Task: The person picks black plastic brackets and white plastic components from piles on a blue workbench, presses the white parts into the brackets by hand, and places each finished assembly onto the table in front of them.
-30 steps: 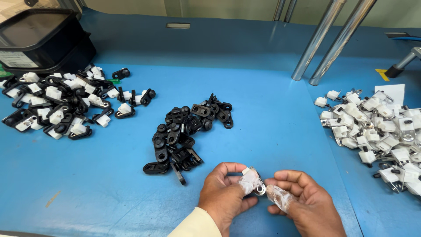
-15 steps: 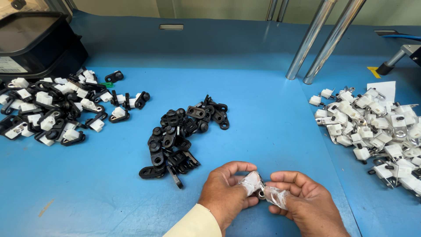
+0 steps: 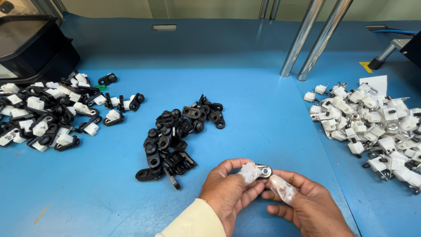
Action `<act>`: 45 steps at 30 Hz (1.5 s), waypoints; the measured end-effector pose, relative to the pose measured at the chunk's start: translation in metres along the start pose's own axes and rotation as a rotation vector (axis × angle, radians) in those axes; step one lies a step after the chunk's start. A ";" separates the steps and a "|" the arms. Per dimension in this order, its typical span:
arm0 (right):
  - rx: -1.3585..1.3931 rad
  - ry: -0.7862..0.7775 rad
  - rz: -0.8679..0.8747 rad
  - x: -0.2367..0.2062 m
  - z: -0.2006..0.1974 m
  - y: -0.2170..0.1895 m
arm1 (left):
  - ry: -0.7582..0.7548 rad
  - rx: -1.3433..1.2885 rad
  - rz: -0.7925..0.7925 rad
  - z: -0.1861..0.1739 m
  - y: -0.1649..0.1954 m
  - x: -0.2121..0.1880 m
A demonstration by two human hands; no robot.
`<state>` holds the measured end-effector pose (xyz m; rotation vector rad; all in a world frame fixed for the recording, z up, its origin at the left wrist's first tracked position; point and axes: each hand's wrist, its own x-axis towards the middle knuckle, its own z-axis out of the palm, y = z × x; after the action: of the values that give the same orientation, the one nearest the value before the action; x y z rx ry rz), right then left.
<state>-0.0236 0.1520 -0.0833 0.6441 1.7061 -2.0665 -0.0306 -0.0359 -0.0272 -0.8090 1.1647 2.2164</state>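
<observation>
Metal clip [image 3: 263,170] — pinched between left hand [image 3: 228,193] fingers [image 3: 252,175].

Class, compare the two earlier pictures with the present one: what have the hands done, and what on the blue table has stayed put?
The left hand now shows a metal eyelet poking out of its white piece; earlier only white showed there. The right hand keeps its grip on a clear wrapper. Both hands stay close together. The black clips, the mixed pile and the white-and-metal pile lie unchanged on the table.
</observation>
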 end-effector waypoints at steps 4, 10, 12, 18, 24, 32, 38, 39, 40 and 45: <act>-0.047 0.180 0.015 -0.005 0.005 -0.005 | 0.019 0.050 -0.058 0.003 -0.002 -0.003; 0.010 0.151 0.004 -0.019 0.018 -0.020 | -0.067 -0.008 -0.085 -0.004 -0.009 0.001; 0.031 0.148 0.036 -0.022 0.024 -0.022 | -0.073 -0.063 -0.096 -0.007 -0.013 0.005; -0.125 0.212 0.151 -0.020 0.027 -0.025 | -0.075 -0.096 -0.096 -0.010 -0.025 0.014; -0.178 0.158 0.118 -0.004 0.017 -0.023 | 0.000 0.054 -0.021 -0.003 -0.024 0.013; -0.458 0.283 0.010 -0.017 0.028 -0.011 | 0.126 0.132 0.049 0.003 -0.018 0.007; -0.110 0.203 0.143 -0.019 0.024 -0.018 | 0.046 0.024 -0.060 0.004 -0.015 0.001; -0.130 0.211 0.156 -0.017 0.022 -0.018 | 0.034 0.032 -0.071 0.006 -0.016 0.001; -0.151 0.218 0.168 -0.015 0.021 -0.018 | 0.022 0.040 -0.082 0.007 -0.017 0.001; -0.170 0.207 0.135 -0.008 0.013 -0.017 | 0.013 0.045 -0.081 0.011 -0.019 0.001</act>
<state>-0.0279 0.1425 -0.0630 0.9172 1.8692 -1.7925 -0.0215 -0.0164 -0.0334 -0.8382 1.1636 2.1146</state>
